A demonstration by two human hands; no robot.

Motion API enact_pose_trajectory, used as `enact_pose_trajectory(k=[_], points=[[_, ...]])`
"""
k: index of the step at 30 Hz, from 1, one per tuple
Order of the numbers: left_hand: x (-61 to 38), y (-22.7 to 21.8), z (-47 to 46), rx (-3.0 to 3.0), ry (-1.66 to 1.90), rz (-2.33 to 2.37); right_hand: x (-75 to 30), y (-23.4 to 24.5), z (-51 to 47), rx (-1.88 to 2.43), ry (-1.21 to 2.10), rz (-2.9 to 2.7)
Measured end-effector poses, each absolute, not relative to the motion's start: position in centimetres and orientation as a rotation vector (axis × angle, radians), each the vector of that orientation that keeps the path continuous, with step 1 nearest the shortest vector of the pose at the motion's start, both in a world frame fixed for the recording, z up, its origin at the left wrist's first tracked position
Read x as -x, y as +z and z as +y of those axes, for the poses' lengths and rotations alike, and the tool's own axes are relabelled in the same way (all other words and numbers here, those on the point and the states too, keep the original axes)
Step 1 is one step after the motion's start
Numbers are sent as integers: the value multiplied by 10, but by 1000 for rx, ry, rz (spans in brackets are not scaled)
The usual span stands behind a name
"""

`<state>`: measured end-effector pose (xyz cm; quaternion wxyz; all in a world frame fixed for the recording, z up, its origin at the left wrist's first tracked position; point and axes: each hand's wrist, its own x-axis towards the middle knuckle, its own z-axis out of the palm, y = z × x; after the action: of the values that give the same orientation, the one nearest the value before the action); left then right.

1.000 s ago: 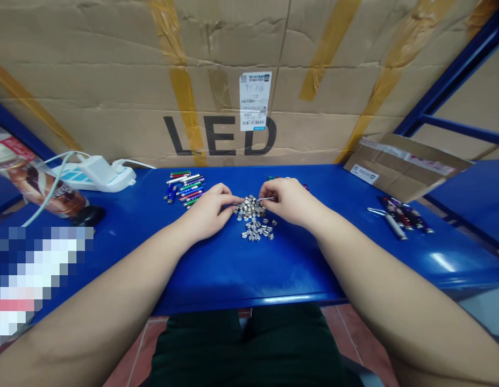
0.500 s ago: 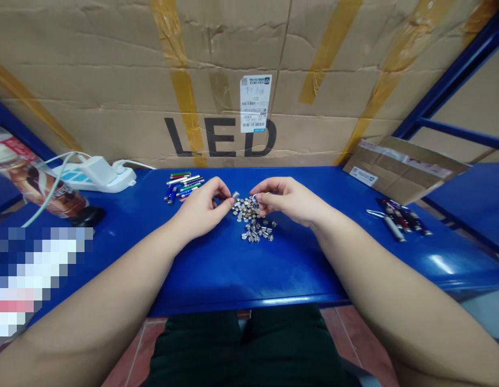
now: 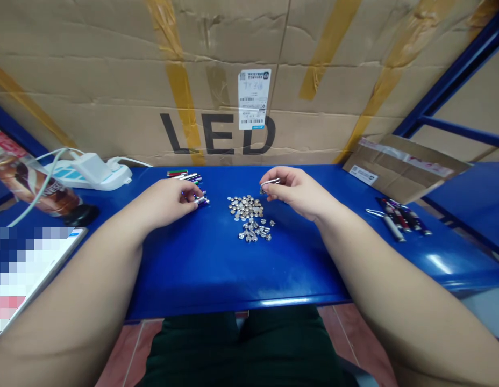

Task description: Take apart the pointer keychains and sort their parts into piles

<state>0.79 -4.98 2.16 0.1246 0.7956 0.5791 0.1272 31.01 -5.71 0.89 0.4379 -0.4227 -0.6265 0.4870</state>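
Silver button cells (image 3: 245, 208) lie heaped between your hands, your right hand (image 3: 296, 191) pinching a small metal piece (image 3: 269, 183), your left hand (image 3: 163, 201) curled onto slim colored pen lights (image 3: 199, 199).

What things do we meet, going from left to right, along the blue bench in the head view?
Bottle in clear plastic → white power strip → coloured metal tubes → silver button cells → right hand → dark pen-shaped tubes

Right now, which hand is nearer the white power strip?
Left. The left hand sits right of the power strip; the right hand is farther right, beyond the metal discs.
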Motion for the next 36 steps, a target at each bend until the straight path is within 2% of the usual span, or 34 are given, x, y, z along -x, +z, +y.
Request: enact_pose_trajectory(k=[6, 10, 13, 17, 20, 36], points=[[-8, 12, -46, -2355, 219, 1702, -309, 7, -58, 1023, 1309, -1519], [-4, 3, -39, -2415, 334, 1673, -308, 4, -58, 949, 1407, -1466], [-14, 2, -45, -2463, 548, 1601, -303, 2, -60, 930, 1430, -1462], [-46, 1, -64, -2196, 913, 1203, -291, 0, -68, 884, 1422, -1509], [-64, -3, -73, -2033, 954, 964, -282, -2, -72, 854, 1451, -1525], [-68, -6, -73, -1924, 989, 946, -279, -4, -74, 908, 1636, -1445]])
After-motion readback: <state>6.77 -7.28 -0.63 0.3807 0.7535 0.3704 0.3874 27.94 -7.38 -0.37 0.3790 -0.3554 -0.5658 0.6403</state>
